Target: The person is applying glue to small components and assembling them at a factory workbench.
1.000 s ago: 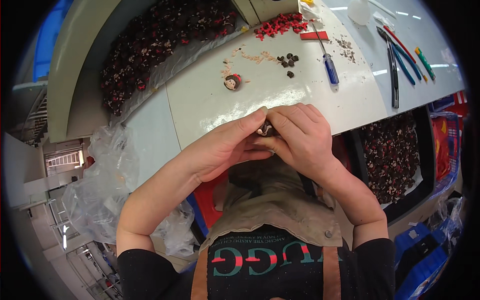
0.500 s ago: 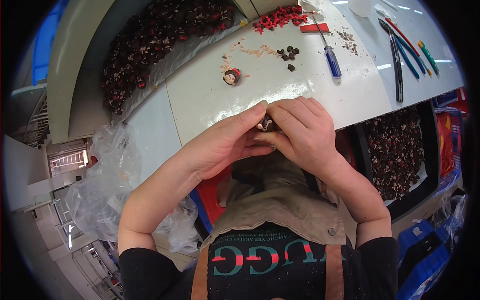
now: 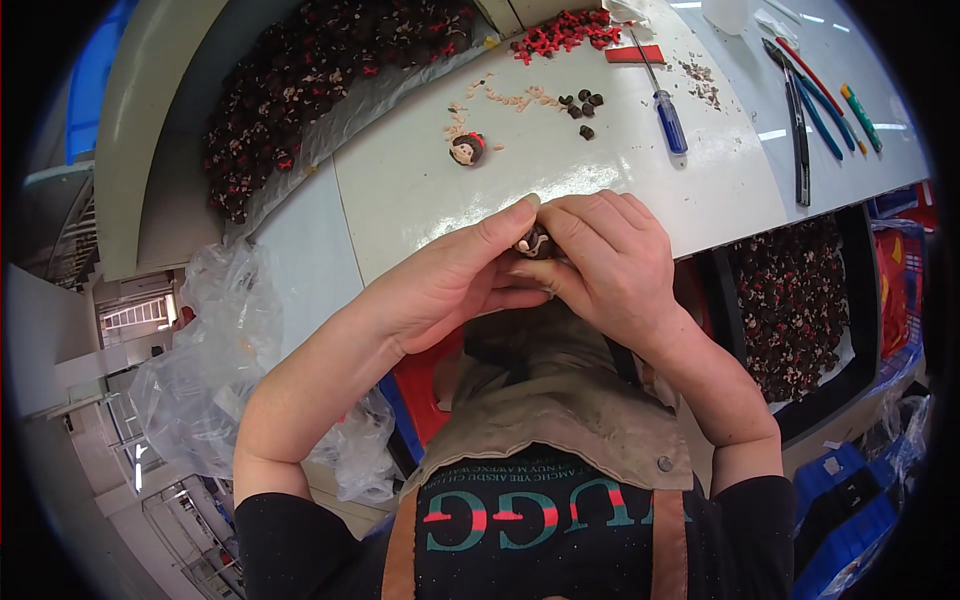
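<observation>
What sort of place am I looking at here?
Probably a small-parts assembly workshop: a large heap of small dark pieces, a black tray holding similar ones, and a screwdriver lying on the white worktable.

Through my feed, light [image 3: 590,178] glared off the pale bench [image 3: 310,240]; leftward I saw metal racks [image 3: 190,537] and a bright, barred opening [image 3: 137,313].

Screwdriver [image 3: 670,122] beyond right hand [image 3: 612,250]
</observation>
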The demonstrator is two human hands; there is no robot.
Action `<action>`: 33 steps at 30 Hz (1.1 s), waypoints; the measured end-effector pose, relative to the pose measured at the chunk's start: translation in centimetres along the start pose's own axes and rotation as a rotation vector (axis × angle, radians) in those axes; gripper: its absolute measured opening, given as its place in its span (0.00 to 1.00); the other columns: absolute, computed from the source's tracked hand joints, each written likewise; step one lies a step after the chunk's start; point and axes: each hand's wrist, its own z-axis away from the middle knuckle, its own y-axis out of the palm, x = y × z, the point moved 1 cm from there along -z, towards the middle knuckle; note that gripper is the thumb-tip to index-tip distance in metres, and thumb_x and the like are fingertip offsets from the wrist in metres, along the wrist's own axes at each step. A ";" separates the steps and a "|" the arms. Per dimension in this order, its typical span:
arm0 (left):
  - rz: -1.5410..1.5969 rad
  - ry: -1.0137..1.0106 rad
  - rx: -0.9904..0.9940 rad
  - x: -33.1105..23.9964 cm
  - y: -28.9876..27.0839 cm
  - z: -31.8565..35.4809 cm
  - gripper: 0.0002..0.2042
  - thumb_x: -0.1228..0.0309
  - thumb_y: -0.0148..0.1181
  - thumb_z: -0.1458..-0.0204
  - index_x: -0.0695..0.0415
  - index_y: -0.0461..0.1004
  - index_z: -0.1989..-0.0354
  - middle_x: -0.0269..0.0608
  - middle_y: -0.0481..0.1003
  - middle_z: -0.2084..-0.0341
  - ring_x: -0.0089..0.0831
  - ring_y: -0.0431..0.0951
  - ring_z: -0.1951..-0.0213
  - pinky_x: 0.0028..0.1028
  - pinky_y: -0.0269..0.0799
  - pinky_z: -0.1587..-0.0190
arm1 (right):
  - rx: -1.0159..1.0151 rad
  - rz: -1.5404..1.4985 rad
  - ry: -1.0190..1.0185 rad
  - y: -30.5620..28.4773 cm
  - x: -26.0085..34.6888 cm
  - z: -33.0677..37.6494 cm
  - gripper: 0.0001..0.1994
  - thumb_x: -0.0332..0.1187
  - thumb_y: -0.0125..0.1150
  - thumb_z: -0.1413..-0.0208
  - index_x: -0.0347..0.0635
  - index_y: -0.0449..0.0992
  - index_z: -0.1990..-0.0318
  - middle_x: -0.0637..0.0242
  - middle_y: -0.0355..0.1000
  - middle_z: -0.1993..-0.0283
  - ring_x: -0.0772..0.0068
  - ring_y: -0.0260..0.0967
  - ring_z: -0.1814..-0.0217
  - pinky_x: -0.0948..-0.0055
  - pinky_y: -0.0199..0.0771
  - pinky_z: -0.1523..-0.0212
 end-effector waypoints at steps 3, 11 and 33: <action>0.003 0.009 0.007 0.0 0.0 0.0 0.22 0.49 0.44 0.41 0.54 0.64 0.48 0.37 0.69 0.53 0.27 0.71 0.51 0.34 0.67 0.47 | 0.016 -0.007 0.002 0.0 0.0 0.1 0.20 0.37 0.70 0.66 0.38 0.74 0.64 0.65 0.71 0.68 0.66 0.68 0.71 0.70 0.65 0.70; 0.073 -0.013 0.002 0.3 -0.1 -0.1 0.21 0.52 0.46 0.41 0.53 0.64 0.47 0.33 0.68 0.55 0.22 0.70 0.54 0.30 0.67 0.49 | 0.096 -0.005 0.036 -0.5 0.1 0.0 0.19 0.37 0.69 0.66 0.38 0.73 0.66 0.64 0.71 0.68 0.64 0.68 0.70 0.69 0.66 0.70; -0.005 -0.059 0.046 -0.1 0.1 0.0 0.23 0.50 0.41 0.40 0.50 0.59 0.42 0.36 0.65 0.48 0.29 0.68 0.47 0.39 0.64 0.44 | 0.028 -0.011 0.044 -0.9 0.4 -0.3 0.17 0.39 0.68 0.64 0.40 0.74 0.67 0.67 0.70 0.70 0.66 0.68 0.72 0.70 0.64 0.71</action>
